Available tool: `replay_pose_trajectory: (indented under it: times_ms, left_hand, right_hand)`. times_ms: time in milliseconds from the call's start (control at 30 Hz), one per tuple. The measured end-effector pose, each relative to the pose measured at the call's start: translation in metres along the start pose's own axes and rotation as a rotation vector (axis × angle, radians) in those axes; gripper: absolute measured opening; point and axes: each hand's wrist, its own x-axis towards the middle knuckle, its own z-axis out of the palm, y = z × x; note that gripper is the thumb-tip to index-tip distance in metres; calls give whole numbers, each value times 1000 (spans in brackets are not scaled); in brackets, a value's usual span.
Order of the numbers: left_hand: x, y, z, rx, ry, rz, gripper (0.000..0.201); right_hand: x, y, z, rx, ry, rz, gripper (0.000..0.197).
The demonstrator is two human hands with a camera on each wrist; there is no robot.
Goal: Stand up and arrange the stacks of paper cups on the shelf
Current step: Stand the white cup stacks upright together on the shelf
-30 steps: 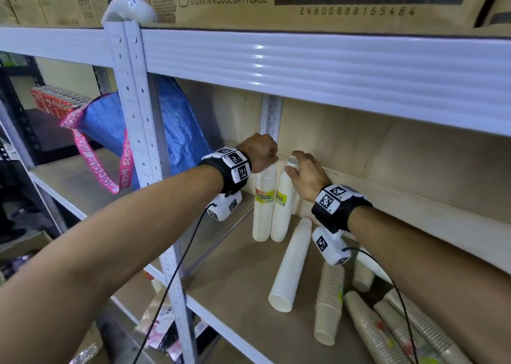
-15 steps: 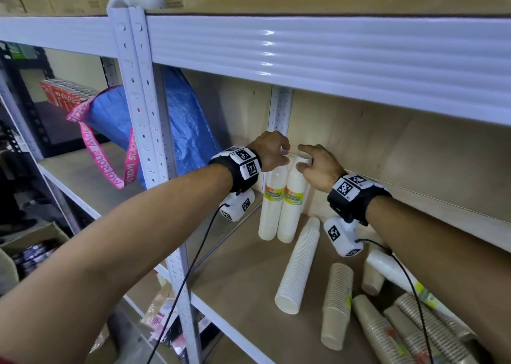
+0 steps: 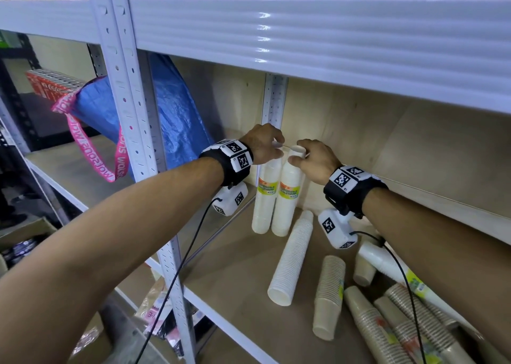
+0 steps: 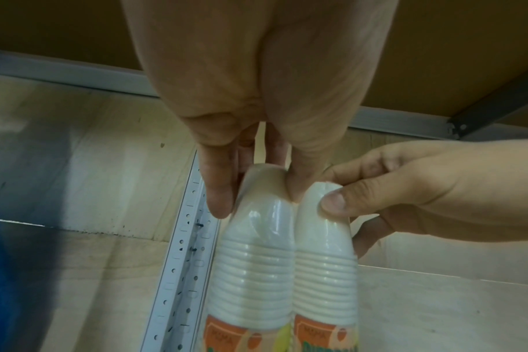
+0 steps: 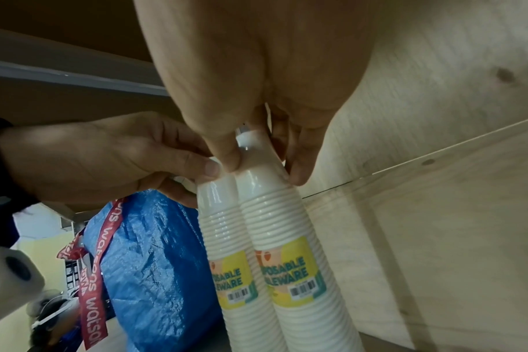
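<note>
Two wrapped stacks of white paper cups with yellow labels stand upright side by side in the shelf's back left corner. My left hand (image 3: 272, 148) comes from above and pinches the top of the left stack (image 3: 264, 200) between thumb and fingers (image 4: 217, 207). In the same way my right hand (image 3: 297, 153) pinches the top cup of the right stack (image 3: 287, 200). In the right wrist view the right hand (image 5: 266, 169) holds the right stack (image 5: 286, 226), with the left stack (image 5: 219, 228) touching it. The left wrist view shows the left hand (image 4: 255, 197) on its stack (image 4: 253, 262).
More stacks lie flat on the shelf board (image 3: 235, 294): a long white one (image 3: 290, 258), a beige one (image 3: 329, 294) and several brown ones (image 3: 387, 330) at the right. A blue bag (image 3: 171, 120) stands left of the corner post (image 3: 272, 101). The upper shelf beam (image 3: 304, 40) hangs low overhead.
Both hands stay at the tops of the two upright stacks. The right hand has slid off the top of its stack to pinch its sides, baring the top cup.
</note>
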Motion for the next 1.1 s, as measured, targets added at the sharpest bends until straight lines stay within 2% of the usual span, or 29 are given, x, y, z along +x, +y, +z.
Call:
replay_pose_trajectory:
  times_ms: [67,100,167,233,433,667,900,1100]
  left_hand:
    - [-1,1,1,-15,1,-3,35]
    - [-1,2,1,-19,0,-1,35]
    - [-3,6,-1,-32,5,9,37]
    - [-6,10,-4,-33,9,21,40]
    - [-17,34,-19,-60,18,66,50]
    - [-38,73,-4,-133,3,123,37]
    - [-65,81,48,-165,-135,139,36]
    - [-78,55,112,-155,-277,69,53]
  right_hand:
    - [-2,2,-3,27,-14,9,24]
    - [-4,3,-5,39,-20,13,30]
    - [-10,3,-10,55,-28,40,58]
    - [-17,4,-16,74,-20,64,69]
    - [-40,15,-36,14,24,86,65]
    - [-73,38,-52,-108,48,106,61]
    - [-120,81,-52,-188,-31,202,60]
    - [-156,128,-41,-209,-116,305,60]
